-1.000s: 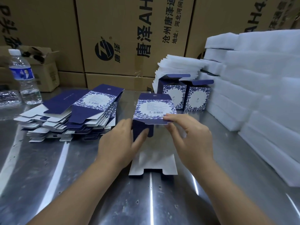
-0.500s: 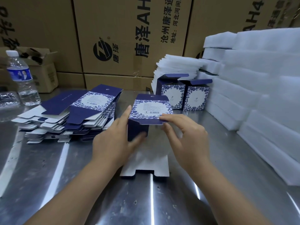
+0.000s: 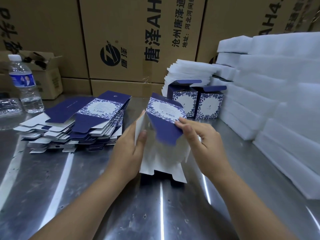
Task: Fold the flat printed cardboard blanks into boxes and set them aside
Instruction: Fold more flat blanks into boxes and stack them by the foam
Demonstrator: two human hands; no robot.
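I hold one blue-and-white printed cardboard blank (image 3: 164,125) above the metal table (image 3: 86,187), tilted and partly opened into a tube, its white inside facing me. My left hand (image 3: 128,149) grips its left panel, thumb on the white inner face. My right hand (image 3: 202,139) pinches its right edge near the barcode. A stack of flat blanks (image 3: 83,123) lies to the left. Two folded boxes (image 3: 195,103) with lids up stand behind the held blank.
White foam slabs (image 3: 277,101) are piled along the right side, and a stack of white sheets (image 3: 188,71) sits behind the boxes. A water bottle (image 3: 24,85) stands at far left, beside a clear plastic tray (image 3: 8,106). Large brown cartons (image 3: 138,40) wall the back.
The blank lay nearly flat on the table before; now both hands have lifted and tilted it, and its panels are spreading apart.
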